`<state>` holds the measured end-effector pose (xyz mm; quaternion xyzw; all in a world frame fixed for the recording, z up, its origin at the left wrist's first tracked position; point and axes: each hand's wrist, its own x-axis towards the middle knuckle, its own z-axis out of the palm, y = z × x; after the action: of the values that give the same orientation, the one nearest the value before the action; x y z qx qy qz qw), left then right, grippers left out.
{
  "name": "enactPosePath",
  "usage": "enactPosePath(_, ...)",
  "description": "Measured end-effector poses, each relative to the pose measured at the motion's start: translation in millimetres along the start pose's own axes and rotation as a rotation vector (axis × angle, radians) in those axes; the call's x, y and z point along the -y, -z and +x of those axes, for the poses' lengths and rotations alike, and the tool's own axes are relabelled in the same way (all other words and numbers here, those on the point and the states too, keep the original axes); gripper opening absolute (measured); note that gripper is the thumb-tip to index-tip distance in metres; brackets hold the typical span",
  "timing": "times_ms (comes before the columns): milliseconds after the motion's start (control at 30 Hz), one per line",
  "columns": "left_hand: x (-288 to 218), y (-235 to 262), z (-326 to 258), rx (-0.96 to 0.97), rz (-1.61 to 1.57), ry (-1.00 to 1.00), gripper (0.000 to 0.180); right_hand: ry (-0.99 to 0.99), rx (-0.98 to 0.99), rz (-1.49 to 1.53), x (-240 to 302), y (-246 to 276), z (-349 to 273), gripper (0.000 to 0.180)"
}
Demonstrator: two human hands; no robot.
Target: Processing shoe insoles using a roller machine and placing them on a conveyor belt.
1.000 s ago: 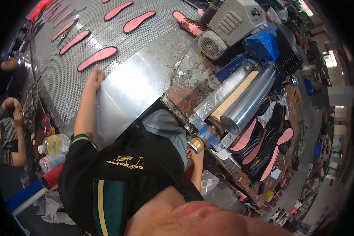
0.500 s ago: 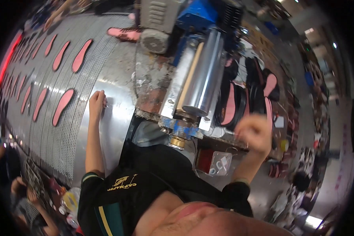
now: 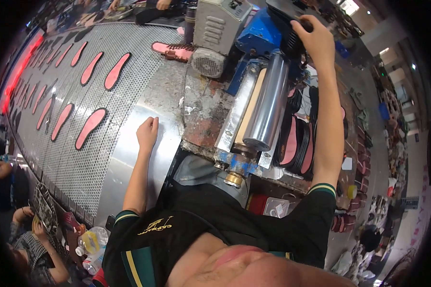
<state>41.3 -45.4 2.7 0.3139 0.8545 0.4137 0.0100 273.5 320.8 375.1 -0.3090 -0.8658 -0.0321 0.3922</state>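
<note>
My left hand (image 3: 147,135) is closed, fingers curled, over the smooth metal plate (image 3: 138,143) at the conveyor's near end; nothing shows in it. My right hand (image 3: 316,40) reaches far out, fingers bent, beside a dark ribbed part (image 3: 292,44) behind the blue machine housing (image 3: 261,32). What its fingertips pinch is hidden. Between my arms stands a roller machine with a shiny steel roller (image 3: 271,105) and a tan strip next to it. Right of the roller lie stacked pink-and-black insoles (image 3: 289,140), below my right forearm.
Pink insoles (image 3: 91,128) lie in two rows on the perforated metal conveyor (image 3: 81,177) at left. A grey motor (image 3: 209,63) sits beyond the roller, with a pink-and-brown piece (image 3: 173,51) next to it. Other people's hands (image 3: 163,4) show at the far edge. Clear bottles (image 3: 92,240) stand lower left.
My right hand has swung forward from beside the stacked insoles to the far end of the machine. My left hand stays over the plate. The whole view has shifted slightly.
</note>
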Motion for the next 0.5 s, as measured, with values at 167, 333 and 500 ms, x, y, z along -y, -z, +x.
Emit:
enactPosePath(167, 0.4, -3.1, 7.2, -0.010, -0.064, 0.007, 0.036, -0.250, -0.271, 0.936, -48.8, 11.4, -5.2, 0.029)
enactPosePath(333, 31.6, 3.7, 6.9, 0.063, -0.221, -0.021, 0.032, -0.381, -0.424, 1.390, -102.4, 61.1, -107.4, 0.015)
enactPosePath(500, 3.4, 21.5, 36.4, 0.495, -0.583, 0.311, 0.019, -0.619, -0.623, 1.343, -132.0, 92.5, -244.6, 0.024)
